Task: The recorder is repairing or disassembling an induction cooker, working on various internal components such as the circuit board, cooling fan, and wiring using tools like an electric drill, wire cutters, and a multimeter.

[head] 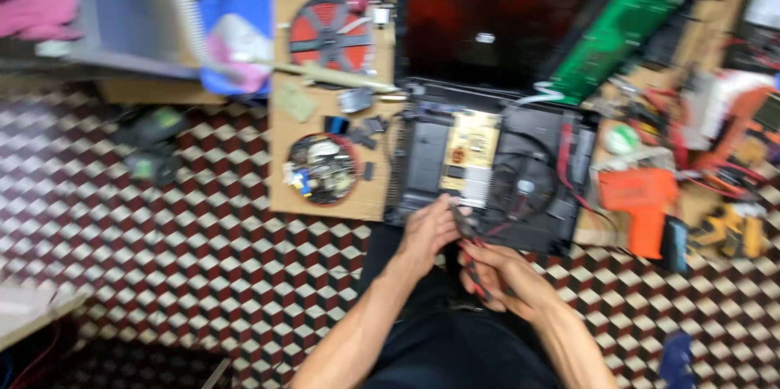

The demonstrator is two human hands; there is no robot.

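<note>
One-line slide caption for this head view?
Left hand and right hand grip a dark tool over an opened black device.

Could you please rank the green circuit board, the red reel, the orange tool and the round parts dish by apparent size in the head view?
1. Green circuit board
2. Red reel and orange tool: too alike to rank
3. Parts dish

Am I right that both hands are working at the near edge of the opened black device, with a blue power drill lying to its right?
Nearly. The head view shows the left hand and right hand at the near edge of the opened black device, but the power drill to its right is orange, not blue.
</note>
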